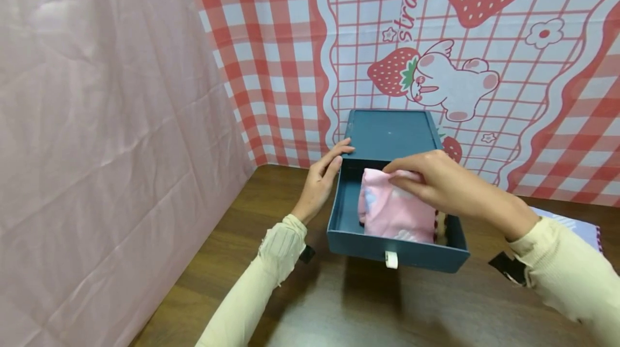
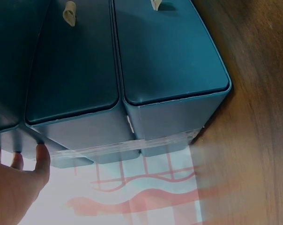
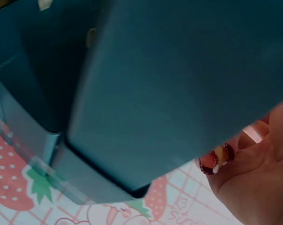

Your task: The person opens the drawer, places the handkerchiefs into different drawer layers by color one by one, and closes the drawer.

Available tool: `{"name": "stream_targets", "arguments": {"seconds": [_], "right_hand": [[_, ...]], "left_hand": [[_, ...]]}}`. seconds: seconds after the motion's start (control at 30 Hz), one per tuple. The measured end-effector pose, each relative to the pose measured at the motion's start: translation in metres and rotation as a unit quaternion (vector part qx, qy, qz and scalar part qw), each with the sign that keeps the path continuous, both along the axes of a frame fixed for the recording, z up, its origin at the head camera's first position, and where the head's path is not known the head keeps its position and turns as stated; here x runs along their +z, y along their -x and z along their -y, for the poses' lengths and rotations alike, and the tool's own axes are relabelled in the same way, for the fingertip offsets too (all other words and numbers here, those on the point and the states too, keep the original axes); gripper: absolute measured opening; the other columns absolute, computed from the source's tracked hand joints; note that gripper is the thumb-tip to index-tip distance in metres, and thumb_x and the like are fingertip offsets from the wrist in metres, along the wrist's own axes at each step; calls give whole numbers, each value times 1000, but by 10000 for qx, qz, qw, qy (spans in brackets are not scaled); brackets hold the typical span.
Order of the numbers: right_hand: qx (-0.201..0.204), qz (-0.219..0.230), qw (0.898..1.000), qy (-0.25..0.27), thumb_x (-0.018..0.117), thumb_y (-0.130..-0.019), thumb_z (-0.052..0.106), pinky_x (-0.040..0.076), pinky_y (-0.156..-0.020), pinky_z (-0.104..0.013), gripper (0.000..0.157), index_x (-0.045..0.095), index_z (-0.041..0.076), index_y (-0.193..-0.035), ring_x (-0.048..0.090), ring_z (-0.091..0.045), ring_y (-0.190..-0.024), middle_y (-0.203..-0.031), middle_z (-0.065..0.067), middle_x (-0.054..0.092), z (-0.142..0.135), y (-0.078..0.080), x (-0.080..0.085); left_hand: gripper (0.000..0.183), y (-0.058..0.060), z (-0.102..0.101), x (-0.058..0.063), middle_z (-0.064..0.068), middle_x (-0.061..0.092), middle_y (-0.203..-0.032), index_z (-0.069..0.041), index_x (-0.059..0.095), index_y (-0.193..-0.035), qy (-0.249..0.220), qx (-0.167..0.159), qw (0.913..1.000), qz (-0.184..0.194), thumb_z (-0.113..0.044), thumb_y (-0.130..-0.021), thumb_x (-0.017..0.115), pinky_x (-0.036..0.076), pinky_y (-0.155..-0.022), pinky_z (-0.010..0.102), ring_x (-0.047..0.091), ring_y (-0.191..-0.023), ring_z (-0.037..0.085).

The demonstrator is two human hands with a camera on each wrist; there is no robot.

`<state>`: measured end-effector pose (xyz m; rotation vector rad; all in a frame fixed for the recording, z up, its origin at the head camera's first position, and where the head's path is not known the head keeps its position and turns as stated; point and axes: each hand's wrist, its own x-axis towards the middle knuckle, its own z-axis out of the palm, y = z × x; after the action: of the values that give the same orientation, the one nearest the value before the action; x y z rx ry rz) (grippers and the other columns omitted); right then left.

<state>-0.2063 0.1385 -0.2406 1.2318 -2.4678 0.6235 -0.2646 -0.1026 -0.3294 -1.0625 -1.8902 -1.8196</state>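
Observation:
A dark teal drawer unit stands against the backdrop, its top drawer pulled out. Inside that drawer is a folded pink cloth with pale patches and a dark red stitched edge. My right hand reaches over the drawer and pinches the cloth's upper edge between thumb and fingers. In the right wrist view the drawer's side hides most of the cloth. My left hand rests with extended fingers on the unit's left edge; its fingertips touch the unit in the left wrist view.
A lilac cloth lies on the wooden table at the right, partly behind my right sleeve. A white pull tab hangs from the drawer front. Strawberry-print fabric hangs behind, and a plain pale curtain borders the left.

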Motion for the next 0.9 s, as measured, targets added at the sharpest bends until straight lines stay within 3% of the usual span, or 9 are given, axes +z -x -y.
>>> {"name": "stream_targets", "arguments": {"seconds": [0.13,0.37,0.67,0.9], "right_hand": [[-128,358,9991,-188,66,-96,9,54,-64,-27,18,75,9,-111,63,-6,-76,-103,-3,75,3,10,-6],[-360,435,9959,-704,67,-96,11,58,-77,-39,20,74,8,-114,70,-15,-91,-107,-4,74,10,20,-12],[-604,422,9922,-1003,70,-94,11,58,-78,-42,24,73,8,-118,69,-15,-89,-108,-5,74,4,18,-15],[-526,324,9928,-1026,71,-93,13,56,-73,-36,35,66,6,-127,64,-11,-82,-110,-4,72,2,13,-18]], "left_hand": [[34,1,1,0,21,41,-153,9,54,-134,-21,-1,10000,10,-1,-107,36,30,-117,38,33,-146,24],[34,0,0,1,21,41,-153,9,54,-134,19,6,10000,13,0,-107,36,29,-117,38,32,-146,25],[34,2,-4,1,22,40,-153,10,54,-134,-7,-84,10000,-29,0,-106,36,28,-118,39,31,-146,25],[34,0,-1,0,22,39,-153,9,54,-134,17,-16,10000,-4,1,-106,36,28,-118,40,32,-146,25]]}}
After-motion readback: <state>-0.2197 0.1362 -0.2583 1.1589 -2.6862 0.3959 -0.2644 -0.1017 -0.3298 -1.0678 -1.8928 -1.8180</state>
